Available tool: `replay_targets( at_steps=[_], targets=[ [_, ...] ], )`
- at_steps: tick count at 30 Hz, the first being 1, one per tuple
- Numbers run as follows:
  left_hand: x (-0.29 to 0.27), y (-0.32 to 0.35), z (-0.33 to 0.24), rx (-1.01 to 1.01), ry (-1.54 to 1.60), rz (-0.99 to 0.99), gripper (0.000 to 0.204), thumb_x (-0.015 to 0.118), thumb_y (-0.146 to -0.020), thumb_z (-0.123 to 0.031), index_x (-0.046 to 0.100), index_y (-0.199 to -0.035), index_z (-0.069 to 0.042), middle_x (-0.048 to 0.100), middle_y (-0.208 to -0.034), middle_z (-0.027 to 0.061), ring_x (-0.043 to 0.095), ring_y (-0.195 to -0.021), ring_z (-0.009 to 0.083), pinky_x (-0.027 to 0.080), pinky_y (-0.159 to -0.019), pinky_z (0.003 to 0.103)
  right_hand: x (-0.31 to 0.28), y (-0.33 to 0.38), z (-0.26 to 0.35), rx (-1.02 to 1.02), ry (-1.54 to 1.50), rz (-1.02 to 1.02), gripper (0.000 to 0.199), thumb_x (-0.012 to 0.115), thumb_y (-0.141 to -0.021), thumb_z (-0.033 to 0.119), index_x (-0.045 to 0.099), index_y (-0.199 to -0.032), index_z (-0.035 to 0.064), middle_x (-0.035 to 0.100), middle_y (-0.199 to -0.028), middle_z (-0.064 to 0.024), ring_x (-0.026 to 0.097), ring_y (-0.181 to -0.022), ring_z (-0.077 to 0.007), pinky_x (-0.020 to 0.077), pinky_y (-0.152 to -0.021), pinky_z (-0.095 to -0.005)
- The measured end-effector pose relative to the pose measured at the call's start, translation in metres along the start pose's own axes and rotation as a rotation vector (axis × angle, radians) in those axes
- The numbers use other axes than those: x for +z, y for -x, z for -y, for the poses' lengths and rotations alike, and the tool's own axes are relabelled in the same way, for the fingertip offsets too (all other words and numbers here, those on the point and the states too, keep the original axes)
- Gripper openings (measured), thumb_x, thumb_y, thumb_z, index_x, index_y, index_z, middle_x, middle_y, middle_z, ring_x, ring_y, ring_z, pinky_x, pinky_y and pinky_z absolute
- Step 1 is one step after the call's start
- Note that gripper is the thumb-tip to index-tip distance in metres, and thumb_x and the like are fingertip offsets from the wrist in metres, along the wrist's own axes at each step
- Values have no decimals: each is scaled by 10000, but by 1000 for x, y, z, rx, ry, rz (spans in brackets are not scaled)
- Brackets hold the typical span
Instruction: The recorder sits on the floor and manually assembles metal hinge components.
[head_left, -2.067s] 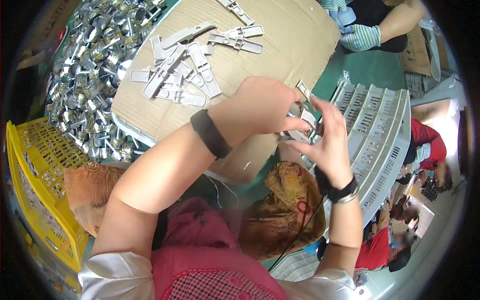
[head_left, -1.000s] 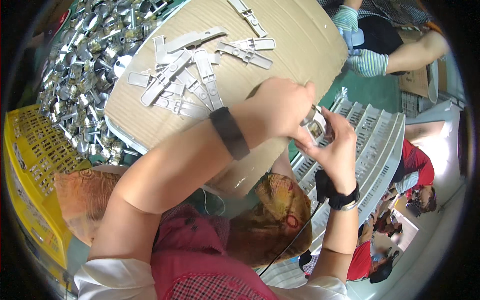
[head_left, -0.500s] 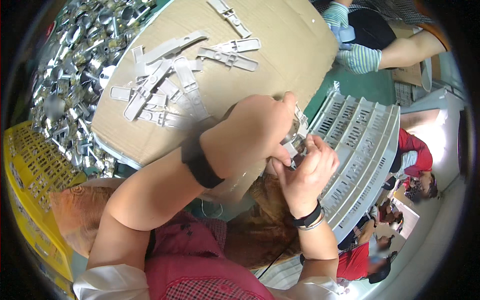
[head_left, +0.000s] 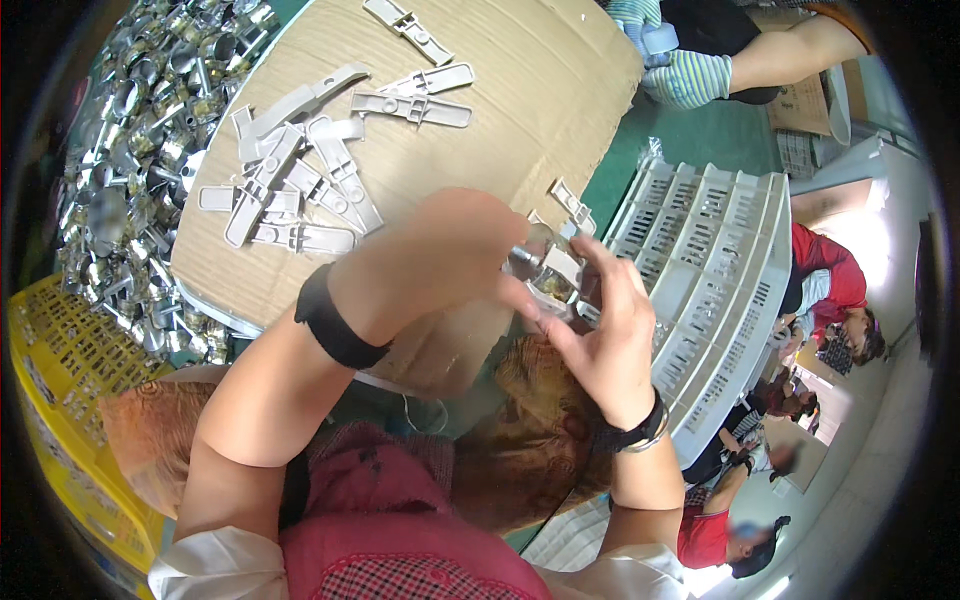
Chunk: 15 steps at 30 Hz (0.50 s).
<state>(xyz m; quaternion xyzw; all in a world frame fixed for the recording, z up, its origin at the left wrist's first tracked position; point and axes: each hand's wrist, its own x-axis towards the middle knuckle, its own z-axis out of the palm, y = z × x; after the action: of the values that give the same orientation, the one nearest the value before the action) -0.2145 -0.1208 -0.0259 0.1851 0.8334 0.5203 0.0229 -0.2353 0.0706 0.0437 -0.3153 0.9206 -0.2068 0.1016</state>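
The right hand (head_left: 612,325) pinches a metal part (head_left: 553,280) between thumb and fingers, the left hand (head_left: 455,245) against its other side (blurred, so its grip I cannot tell), beside a pale crate (head_left: 712,300), with grey levers (head_left: 264,186) farther off on the cardboard (head_left: 530,110).

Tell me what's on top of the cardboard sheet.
Pale grey plastic pieces lie on the cardboard sheet, several overlapping toward its left side. The left hand covers part of its lower area, so anything beneath there cannot be seen.
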Motion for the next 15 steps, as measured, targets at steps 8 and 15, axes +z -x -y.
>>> replay_targets(
  at_steps=[8,15],
  targets=[
    [-2,7,14,-93,51,155,240,556,-831,-225,621,-936,-19,606,-849,191,556,-834,372,437,-727,415,-8,-22,-10,-92,-86,142,584,781,-516,141,565,-1027,-40,602,-946,-196,570,-847,-337,466,-751,-373],
    [11,11,21,19,121,-15,205,516,-849,-185,619,-893,-14,597,-812,206,555,-809,383,436,-713,427,-10,-17,3,10,8,157,585,794,-494,173,586,-1001,-32,613,-812,-187,585,-752,-336,477,-708,-370]
  ],
)
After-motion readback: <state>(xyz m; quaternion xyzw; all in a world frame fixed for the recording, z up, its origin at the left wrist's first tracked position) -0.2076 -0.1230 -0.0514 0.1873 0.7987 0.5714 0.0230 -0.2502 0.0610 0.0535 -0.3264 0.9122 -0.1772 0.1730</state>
